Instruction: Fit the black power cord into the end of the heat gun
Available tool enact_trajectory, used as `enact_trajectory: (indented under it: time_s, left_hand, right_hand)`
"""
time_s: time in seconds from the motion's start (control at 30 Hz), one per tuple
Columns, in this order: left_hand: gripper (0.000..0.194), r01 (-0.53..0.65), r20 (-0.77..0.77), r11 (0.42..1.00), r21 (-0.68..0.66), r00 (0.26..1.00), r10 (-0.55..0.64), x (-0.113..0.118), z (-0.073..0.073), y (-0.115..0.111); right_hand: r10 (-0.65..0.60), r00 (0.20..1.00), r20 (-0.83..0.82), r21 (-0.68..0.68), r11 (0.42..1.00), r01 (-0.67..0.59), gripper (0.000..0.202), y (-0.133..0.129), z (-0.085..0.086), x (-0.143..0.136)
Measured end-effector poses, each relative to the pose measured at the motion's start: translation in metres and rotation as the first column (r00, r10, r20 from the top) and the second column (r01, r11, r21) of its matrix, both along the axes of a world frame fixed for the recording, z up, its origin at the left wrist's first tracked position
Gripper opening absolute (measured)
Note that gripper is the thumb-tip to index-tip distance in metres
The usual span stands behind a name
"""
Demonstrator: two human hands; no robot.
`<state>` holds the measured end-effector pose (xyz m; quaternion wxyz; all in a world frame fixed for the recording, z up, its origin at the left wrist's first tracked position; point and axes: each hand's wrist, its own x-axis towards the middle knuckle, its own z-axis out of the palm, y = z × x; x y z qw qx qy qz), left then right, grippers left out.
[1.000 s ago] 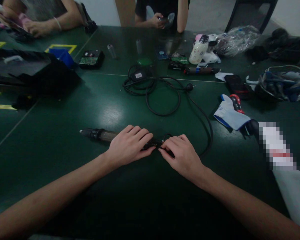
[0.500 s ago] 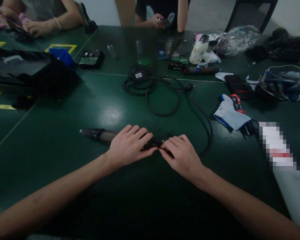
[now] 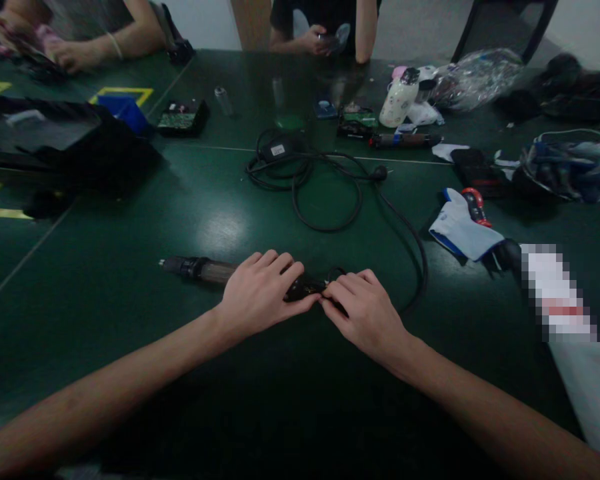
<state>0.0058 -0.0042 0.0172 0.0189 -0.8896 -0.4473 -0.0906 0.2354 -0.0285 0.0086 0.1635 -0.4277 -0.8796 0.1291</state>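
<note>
A dark electric screwdriver (image 3: 213, 270) lies on the green table (image 3: 130, 253), its metal tip pointing left. My left hand (image 3: 260, 287) is wrapped over its rear part, with the thumb stretched toward the right end. My right hand (image 3: 363, 303) pinches the black cable at the tool's rear end, thumb and fingertips close to my left thumb. The exact joint between tool and cable is partly hidden by the fingers. Beyond the hands a black cable (image 3: 325, 230) lies in loops around an adapter with a white label (image 3: 279, 150).
Blue and white gloves (image 3: 463, 230) lie at the right, near a red and black handle (image 3: 475, 205). Circuit boards, another screwdriver (image 3: 405, 140) and a patterned bottle (image 3: 399, 100) stand farther back. A black case (image 3: 45, 143) is at the left. Two people sit across the table.
My left hand has shifted very slightly to the right along the tool, its thumb now nearer the right fingertips. My right hand has hardly moved.
</note>
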Motion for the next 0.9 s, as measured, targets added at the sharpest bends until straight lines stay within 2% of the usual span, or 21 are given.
enact_trajectory:
  time_s: [0.27,0.47,0.67,0.9]
  left_hand:
    - [0.034,-0.037,0.005,0.999,0.006,0.999,0.037,0.0038,0.0018,-0.0021]
    - [0.045,-0.015,-0.009,1.000,0.020,1.000,0.015,0.0012,-0.0008,-0.0011]
    - [0.036,-0.011,-0.030,1.000,0.022,0.999,0.012,0.0012,-0.0008,-0.0013]
    - [0.041,-0.010,-0.032,0.999,0.033,0.999,0.011,0.0005,-0.0011,-0.0010]
  right_hand:
    - [0.001,1.000,0.005,0.009,1.000,-0.001,0.015,-0.0002,0.0005,-0.0008]
    - [0.004,1.000,0.026,-0.003,1.000,-0.004,0.014,0.0000,0.0010,-0.0005]
    - [0.004,1.000,0.019,0.001,1.000,-0.004,0.017,-0.0004,0.0006,-0.0005]
    - [0.000,1.000,0.015,-0.004,1.000,0.000,0.015,-0.0003,0.0004,-0.0007]
